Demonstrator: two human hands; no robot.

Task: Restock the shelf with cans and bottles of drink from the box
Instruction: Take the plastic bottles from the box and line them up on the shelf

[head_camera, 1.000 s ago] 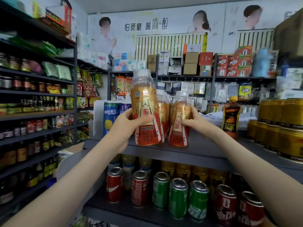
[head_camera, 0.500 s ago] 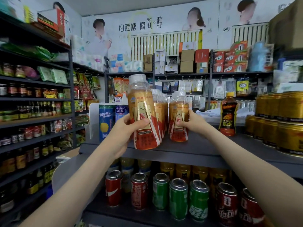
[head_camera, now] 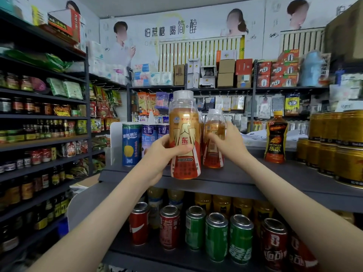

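My left hand (head_camera: 163, 154) grips a tall orange drink bottle (head_camera: 184, 134) with a clear cap and a red-and-gold label, holding it upright at the front edge of the grey top shelf (head_camera: 245, 179). My right hand (head_camera: 229, 142) holds a second, matching bottle (head_camera: 214, 138) that stands further back on the same shelf, fingers curled round its right side. More bottles of the same kind stand behind these two, mostly hidden. The box is not in view.
Blue cans (head_camera: 132, 144) stand left of the bottles. A dark Hi-Tiger bottle (head_camera: 276, 138) and stacked gold cans (head_camera: 337, 146) fill the shelf's right side. Red and green cans (head_camera: 216, 236) line the lower shelf. Stocked shelving (head_camera: 39, 118) runs along the left.
The bottle in my right hand has slid further back on the shelf. My left hand has kept its bottle near the front edge, a little lower and more upright.
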